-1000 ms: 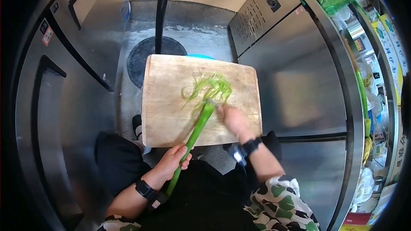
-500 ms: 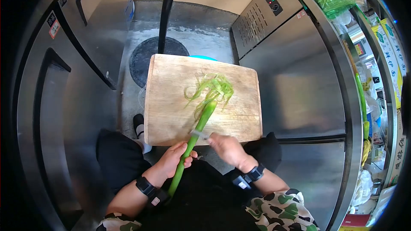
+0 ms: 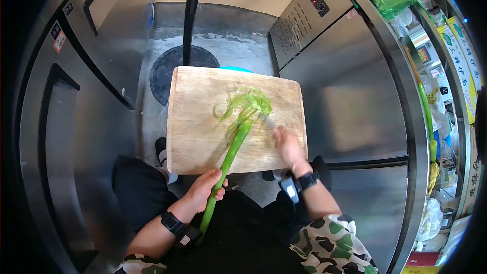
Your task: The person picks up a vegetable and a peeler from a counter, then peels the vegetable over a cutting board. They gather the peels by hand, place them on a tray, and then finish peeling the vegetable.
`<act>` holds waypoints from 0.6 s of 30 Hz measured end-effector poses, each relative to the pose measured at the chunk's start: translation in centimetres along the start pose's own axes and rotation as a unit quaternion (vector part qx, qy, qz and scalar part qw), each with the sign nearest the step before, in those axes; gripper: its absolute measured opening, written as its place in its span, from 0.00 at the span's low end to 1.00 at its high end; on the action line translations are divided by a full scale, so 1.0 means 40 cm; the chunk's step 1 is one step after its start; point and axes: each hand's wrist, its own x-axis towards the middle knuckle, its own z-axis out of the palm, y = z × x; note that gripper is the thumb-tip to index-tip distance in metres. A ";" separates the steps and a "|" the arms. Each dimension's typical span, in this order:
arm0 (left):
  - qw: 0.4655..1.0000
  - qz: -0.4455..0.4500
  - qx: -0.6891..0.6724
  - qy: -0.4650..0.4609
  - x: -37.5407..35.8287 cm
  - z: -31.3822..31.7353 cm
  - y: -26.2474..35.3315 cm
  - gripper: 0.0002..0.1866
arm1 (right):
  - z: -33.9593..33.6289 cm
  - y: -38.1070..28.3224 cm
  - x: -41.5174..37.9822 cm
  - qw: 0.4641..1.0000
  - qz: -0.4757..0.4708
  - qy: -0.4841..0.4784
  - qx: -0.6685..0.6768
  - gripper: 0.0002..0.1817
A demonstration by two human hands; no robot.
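Note:
A long green vegetable stalk (image 3: 234, 149), which looks like celtuce, slants from my lap up to a wooden cutting board (image 3: 195, 122). My left hand (image 3: 205, 190) is closed around its lower part. Its upper tip rests beside a heap of thin pale-green peelings (image 3: 253, 101) on the board. Above the board's right half is my right hand (image 3: 288, 147), closed on a peeler (image 3: 268, 120). The peeler's blade is blurred and lies close to the peelings, to the right of the stalk's tip.
Steel cabinets stand at the left (image 3: 101, 147) and right (image 3: 355, 96). A black pole (image 3: 192, 20) rises behind the board, near a dark round floor cover (image 3: 165, 73). Packed shelves (image 3: 441, 96) with bags and boxes line the far right.
My right hand has moved the peeler up and right, off the stalk's middle to near the peelings. My left hand still grips the stalk. The whole view has shifted slightly.

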 end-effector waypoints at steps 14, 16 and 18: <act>0.999 0.009 0.024 -0.028 0.008 -0.006 0.020 0.20 | 0.066 -0.018 0.107 0.994 -0.023 0.029 -0.102 0.18; 0.999 -0.007 0.010 -0.035 0.003 -0.010 0.017 0.19 | 0.012 0.015 0.108 0.991 -0.003 0.077 -0.105 0.19; 0.999 -0.013 -0.014 -0.031 0.002 -0.008 0.003 0.19 | -0.011 0.016 0.081 0.994 -0.012 0.072 -0.080 0.20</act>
